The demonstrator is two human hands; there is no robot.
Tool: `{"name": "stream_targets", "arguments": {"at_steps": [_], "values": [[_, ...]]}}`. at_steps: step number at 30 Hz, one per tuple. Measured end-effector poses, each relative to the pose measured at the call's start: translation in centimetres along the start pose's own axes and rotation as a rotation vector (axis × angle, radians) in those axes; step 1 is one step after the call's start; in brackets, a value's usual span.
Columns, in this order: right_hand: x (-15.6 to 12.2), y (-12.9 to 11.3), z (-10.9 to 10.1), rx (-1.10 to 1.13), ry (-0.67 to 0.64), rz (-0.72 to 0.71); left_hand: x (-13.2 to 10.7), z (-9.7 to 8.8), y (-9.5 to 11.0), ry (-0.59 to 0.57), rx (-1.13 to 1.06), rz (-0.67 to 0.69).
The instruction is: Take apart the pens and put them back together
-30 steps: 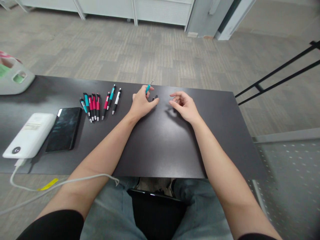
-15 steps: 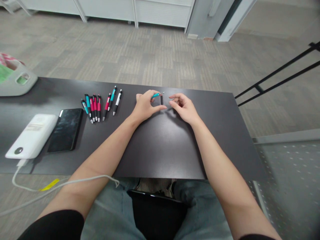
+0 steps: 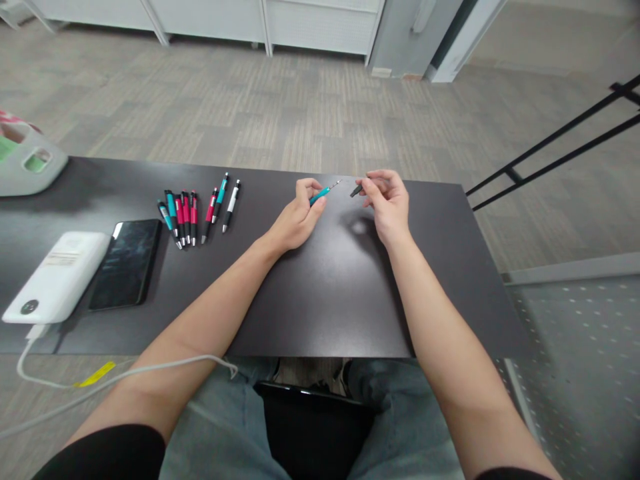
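Observation:
My left hand (image 3: 296, 217) is closed round a teal pen half (image 3: 320, 194) whose thin refill tip sticks out to the right. My right hand (image 3: 387, 200) pinches a small black pen piece (image 3: 356, 191) just to the right of that tip, lifted a little above the dark table (image 3: 320, 293). The two parts are a short gap apart. A row of several assembled pens (image 3: 197, 208), teal, red and white with black grips, lies on the table left of my left hand.
A black phone (image 3: 126, 263) and a white power bank (image 3: 57, 277) with a white cable (image 3: 120, 377) lie at the left. A grey container (image 3: 27, 163) stands at the far left edge. Black rails (image 3: 550, 143) cross at the right.
My right hand took the black piece from my left fingers and lifted it up and right. My left hand turned the teal part so its tip points right.

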State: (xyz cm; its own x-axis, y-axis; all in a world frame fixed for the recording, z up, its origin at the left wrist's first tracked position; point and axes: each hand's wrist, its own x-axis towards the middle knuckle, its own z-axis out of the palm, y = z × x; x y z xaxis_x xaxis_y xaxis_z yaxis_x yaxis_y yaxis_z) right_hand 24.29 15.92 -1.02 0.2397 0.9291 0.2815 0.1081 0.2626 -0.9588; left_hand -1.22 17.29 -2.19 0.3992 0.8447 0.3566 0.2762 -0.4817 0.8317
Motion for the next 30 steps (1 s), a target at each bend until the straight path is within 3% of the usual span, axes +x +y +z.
{"name": "stream_targets", "arguments": {"at_steps": [5,9,16,21,30], "values": [[0.1,-1.3,0.3,0.014,0.058,0.005,0.1,-0.3,0.0,-0.014,0.051,0.029],[0.1,-0.8,0.2,0.036,0.016,-0.042,0.1,-0.5,0.3,-0.028,0.054,0.070],[0.2,-0.3,0.3,0.154,0.097,-0.054,0.2,-0.7,0.9,-0.048,0.058,0.023],[0.1,-0.9,0.6,0.117,0.060,-0.064,0.3,-0.5,0.9,-0.026,0.034,0.003],[-0.2,0.0,0.4,0.084,0.010,-0.067,0.3,-0.6,0.7,-0.015,0.037,0.023]]}}
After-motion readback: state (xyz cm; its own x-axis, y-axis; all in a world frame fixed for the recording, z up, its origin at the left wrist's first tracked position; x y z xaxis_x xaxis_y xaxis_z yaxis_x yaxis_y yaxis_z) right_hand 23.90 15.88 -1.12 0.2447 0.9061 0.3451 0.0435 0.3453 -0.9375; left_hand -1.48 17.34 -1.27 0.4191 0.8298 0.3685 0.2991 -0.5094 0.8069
